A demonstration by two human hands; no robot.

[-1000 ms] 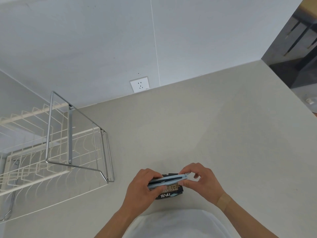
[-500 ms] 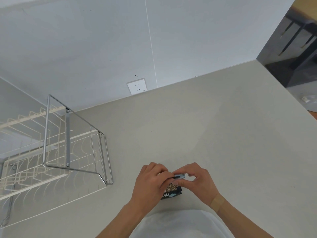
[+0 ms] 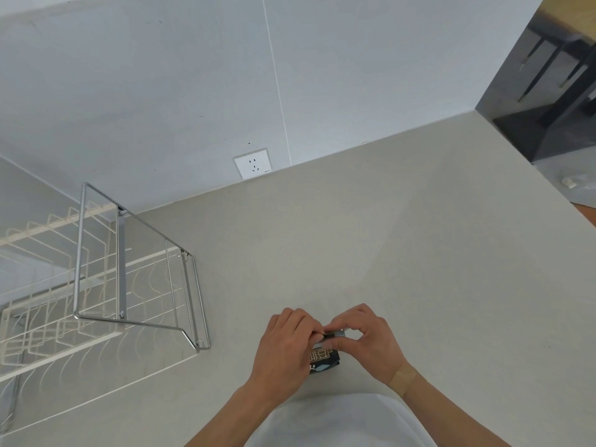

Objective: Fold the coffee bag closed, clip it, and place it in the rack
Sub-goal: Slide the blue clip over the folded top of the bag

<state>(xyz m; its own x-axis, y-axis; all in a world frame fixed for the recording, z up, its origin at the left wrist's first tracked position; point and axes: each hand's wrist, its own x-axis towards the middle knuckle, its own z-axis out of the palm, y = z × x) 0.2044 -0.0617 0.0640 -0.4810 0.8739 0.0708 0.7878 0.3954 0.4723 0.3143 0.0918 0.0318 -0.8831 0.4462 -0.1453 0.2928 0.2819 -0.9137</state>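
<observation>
A small dark coffee bag (image 3: 323, 360) with pale printed patterns stands on the grey counter (image 3: 387, 253), close to my body. A light blue clip (image 3: 335, 335) lies along the bag's folded top, mostly hidden by fingers. My left hand (image 3: 283, 346) covers the left half of the clip and bag top, fingers closed on them. My right hand (image 3: 371, 340) pinches the clip's right end between thumb and fingers. The wire rack (image 3: 135, 285), metal frame with cream wire shelves, stands to the left on the counter.
A white wall socket (image 3: 252, 163) sits in the wall behind the counter. The counter's right edge (image 3: 548, 188) drops to a dark floor with table legs. My white shirt (image 3: 338, 421) fills the bottom of the view.
My left hand has slid right over the clip, covering most of it, and my two hands have drawn closer together. The bag stays in the same spot.
</observation>
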